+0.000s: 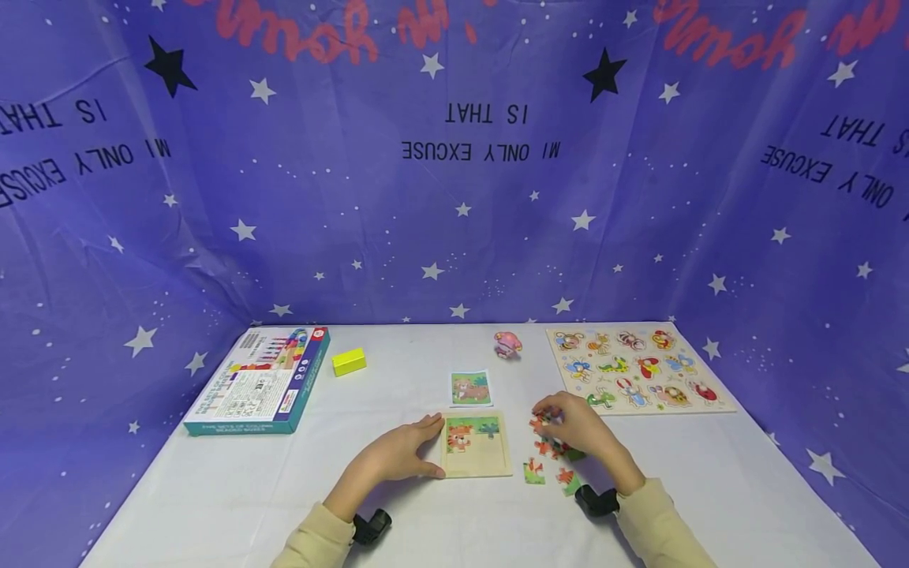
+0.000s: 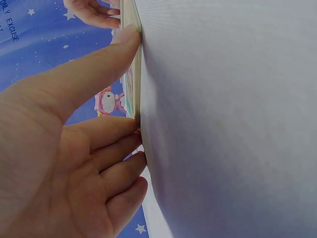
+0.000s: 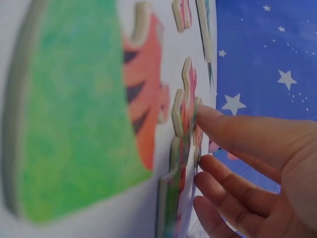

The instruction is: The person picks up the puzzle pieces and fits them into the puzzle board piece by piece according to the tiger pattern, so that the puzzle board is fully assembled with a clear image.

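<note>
A square wooden puzzle tray lies on the table, with orange tiger and green pieces fitted along its upper part. My left hand rests at its left side, thumb and fingertips touching the edge, fingers fairly straight in the left wrist view. To the tray's right, my right hand is over a loose pile of jigsaw pieces. Its thumb and index finger pinch a puzzle piece at the pile's far side. Two pieces lie nearer: a green-and-orange piece and another such piece.
A picture card lies just beyond the tray. Farther back stand a pink figurine and a yellow block. A boxed game lies at left, an insect puzzle board at right. A purple curtain encloses the table.
</note>
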The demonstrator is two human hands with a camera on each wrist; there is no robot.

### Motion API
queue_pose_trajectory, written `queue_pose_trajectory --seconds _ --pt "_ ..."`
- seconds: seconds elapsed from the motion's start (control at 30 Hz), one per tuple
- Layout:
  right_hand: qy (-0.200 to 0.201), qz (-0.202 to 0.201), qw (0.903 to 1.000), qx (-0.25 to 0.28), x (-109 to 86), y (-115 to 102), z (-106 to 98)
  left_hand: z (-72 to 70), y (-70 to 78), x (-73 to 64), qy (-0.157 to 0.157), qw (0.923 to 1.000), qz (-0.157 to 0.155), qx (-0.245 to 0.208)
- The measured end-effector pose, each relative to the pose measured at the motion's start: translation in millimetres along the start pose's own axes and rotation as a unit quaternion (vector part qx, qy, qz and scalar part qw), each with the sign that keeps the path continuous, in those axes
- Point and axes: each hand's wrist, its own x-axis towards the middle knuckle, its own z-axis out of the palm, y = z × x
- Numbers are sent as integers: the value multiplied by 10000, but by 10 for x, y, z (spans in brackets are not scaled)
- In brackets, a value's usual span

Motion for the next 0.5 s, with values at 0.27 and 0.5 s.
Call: queue_pose_trajectory --seconds 0.27,0.5 --pt "-10 8 10000 96 5 33 31 -5 10 -7 20 10000 9 28" --pt "-18 112 9995 291 2 14 39 2 2 -2 18 10000 -3 21"
